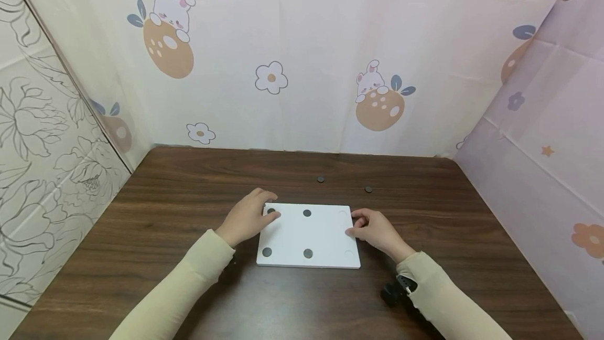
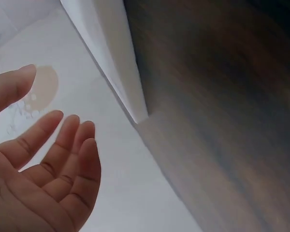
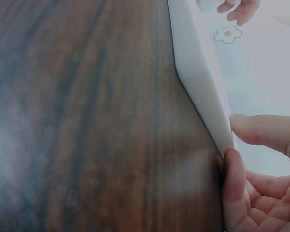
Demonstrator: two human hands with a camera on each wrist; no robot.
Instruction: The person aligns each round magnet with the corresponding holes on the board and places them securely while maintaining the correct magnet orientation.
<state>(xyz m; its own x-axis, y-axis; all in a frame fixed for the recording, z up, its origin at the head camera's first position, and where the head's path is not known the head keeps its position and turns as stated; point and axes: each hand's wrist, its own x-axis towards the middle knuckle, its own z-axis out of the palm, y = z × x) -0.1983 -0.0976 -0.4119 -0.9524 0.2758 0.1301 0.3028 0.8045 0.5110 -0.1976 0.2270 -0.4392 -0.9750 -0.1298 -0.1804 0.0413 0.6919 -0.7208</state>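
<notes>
A white board lies on the brown table. Dark discs sit at its left corners and mid-edges, among them a front middle one; two round recesses at its right side hold no disc. My left hand hovers by the back left corner, fingers apart and nothing held; in the left wrist view the hand is loosely bent. My right hand pinches the board's right edge. In the right wrist view that hand has its thumb on the board's edge and a fingertip against it.
Two loose dark discs, one nearer the middle and one farther right, lie on the table behind the board. A patterned cloth hangs at the back and sides. A black device is at the right wrist.
</notes>
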